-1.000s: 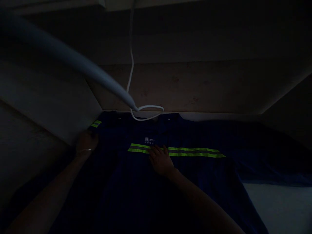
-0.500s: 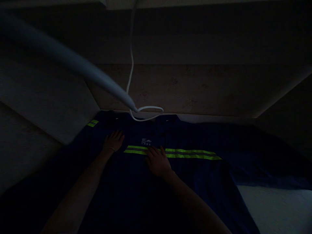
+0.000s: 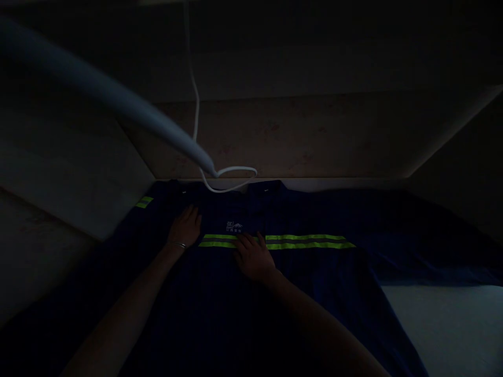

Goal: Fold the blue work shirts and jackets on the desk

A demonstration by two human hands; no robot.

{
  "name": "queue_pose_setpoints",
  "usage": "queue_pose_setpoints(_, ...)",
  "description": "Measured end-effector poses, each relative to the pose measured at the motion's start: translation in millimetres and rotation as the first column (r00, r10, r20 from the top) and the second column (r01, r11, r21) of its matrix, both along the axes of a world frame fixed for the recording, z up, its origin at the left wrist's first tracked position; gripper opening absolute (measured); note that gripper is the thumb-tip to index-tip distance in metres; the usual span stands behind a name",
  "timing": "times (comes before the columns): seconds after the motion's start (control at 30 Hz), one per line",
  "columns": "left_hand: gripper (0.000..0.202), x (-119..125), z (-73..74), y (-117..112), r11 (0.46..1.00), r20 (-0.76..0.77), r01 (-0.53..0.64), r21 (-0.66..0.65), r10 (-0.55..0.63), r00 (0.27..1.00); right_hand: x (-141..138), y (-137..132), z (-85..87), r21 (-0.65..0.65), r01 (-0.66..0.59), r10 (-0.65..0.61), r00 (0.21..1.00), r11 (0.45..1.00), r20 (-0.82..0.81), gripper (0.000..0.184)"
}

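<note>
A dark blue work jacket (image 3: pixel 314 272) with yellow-green reflective stripes and a white chest logo lies spread out, its collar toward the far wall and its sleeves out to both sides. My left hand (image 3: pixel 185 228) rests flat on the upper left chest, fingers stretched toward the collar; a thin bracelet circles that wrist. On the reflective stripe (image 3: pixel 310 242), just below the logo (image 3: pixel 234 226), lies my right hand (image 3: pixel 254 257) with its fingers spread. Neither hand grips the cloth. The lower part of the jacket fades into the dark.
A pale tapering rod (image 3: pixel 145 112) reaches in from the upper left, ending above the collar. A white cord (image 3: pixel 197 110) hangs from above and loops at its tip. Dim panels enclose the sides and back; a pale surface (image 3: pixel 448 324) shows at the lower right.
My left hand's fingers have drawn closer together and it has shifted slightly up the jacket. The right hand stays on the stripe. The view has tilted a little, and the cord appears farther left.
</note>
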State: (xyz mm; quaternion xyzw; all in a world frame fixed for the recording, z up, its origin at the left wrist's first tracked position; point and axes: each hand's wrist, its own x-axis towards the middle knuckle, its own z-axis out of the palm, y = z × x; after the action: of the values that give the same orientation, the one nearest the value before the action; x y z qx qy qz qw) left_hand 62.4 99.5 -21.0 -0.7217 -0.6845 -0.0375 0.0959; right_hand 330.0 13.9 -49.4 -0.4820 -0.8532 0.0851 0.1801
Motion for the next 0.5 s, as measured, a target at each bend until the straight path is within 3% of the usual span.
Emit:
queue_pose_setpoints(0.1, 0.064, 40, -11.9, 5, 0.984, 0.091, 0.155, -0.083, -0.148, 0.985, -1, 0, -0.7, 0.006, 0.007, -0.007, 1.0, 1.0, 0.002, 0.041)
queue_pose_setpoints(0.2, 0.068, 55, -30.3, 16, 0.973, 0.138, 0.135, -0.187, -0.11, 0.984, -1, 0, -1.6, 0.006, 0.011, -0.011, 1.0, 1.0, 0.002, 0.041)
queue_pose_setpoints(0.33, 0.069, 32, -39.1, 37, 0.969, 0.156, 0.07, -0.238, -0.033, 0.987, -1, -1, -1.0, 0.0, 0.011, -0.011, 1.0, 1.0, 0.006, 0.042)
queue_pose_setpoints(0.5, 0.073, -3, -21.8, 53, 0.965, 0.131, -0.123, -0.231, 0.156, 0.979, 0, -1, 1.1, -0.002, 0.017, -0.017, 1.0, 1.0, 0.003, 0.041)
